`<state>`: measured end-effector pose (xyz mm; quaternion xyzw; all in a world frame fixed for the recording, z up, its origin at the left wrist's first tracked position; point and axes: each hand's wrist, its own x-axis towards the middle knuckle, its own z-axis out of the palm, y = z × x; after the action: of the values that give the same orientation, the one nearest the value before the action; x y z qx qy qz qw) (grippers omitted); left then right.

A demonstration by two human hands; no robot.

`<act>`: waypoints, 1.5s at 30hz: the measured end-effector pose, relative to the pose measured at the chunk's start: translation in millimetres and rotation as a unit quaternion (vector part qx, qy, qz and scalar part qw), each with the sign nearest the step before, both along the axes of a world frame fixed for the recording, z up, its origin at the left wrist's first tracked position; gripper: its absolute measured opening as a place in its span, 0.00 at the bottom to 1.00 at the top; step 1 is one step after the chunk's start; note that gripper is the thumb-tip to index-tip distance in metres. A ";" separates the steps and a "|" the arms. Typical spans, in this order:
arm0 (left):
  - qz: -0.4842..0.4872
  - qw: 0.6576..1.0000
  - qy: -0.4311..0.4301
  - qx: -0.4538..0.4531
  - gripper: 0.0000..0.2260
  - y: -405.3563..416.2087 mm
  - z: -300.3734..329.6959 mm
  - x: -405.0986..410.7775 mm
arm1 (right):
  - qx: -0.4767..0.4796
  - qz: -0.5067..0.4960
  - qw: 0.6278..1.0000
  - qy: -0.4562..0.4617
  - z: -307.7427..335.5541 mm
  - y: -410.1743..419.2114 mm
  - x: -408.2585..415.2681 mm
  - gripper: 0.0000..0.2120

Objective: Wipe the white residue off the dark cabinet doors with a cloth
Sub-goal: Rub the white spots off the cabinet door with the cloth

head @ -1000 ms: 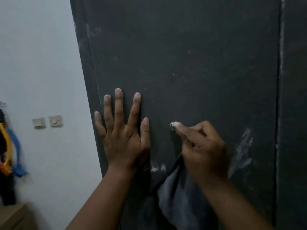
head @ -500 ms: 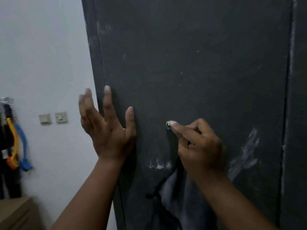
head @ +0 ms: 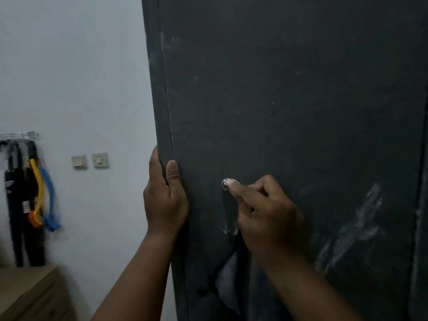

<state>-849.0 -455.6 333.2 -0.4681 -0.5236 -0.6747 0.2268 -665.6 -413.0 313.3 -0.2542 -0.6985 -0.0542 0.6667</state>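
Observation:
The dark cabinet door fills the right of the view. My left hand grips its left edge, thumb on the front face and fingers wrapped behind. My right hand has curled fingers holding a grey cloth that hangs below the palm, and its fingertip presses a small white spot on the door. A broad streak of white residue lies to the right of that hand. Small white marks show just left of the wrist.
The door's right seam carries a pale line. A white wall at left has two switch plates. Yellow and blue brushes hang from a rack beside dark items. A wooden cabinet top sits at bottom left.
My left hand has left the door's face, moved left and wrapped around the door's edge. My right hand has stayed on the white spot. The view has shifted left.

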 end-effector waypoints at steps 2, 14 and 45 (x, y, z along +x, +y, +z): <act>-0.030 0.999 -0.013 -0.012 0.23 -0.7 -2.2 -4.6 | -0.004 -0.017 0.999 0.035 13.0 2.9 5.8 0.07; -0.208 0.972 -0.094 -0.055 0.29 -9.2 -4.7 -14.6 | 0.024 0.028 0.998 -0.056 -7.1 -34.2 -53.9 0.10; -0.361 0.879 -0.290 -0.108 0.26 -24.3 -24.9 -18.1 | 0.071 0.008 0.995 -0.075 33.0 -50.8 -94.1 0.05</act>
<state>-867.0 -480.0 308.3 -0.4294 -0.4300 -0.7549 -0.2468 -759.8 -463.8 346.3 -0.1961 -0.7428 -0.1172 0.6293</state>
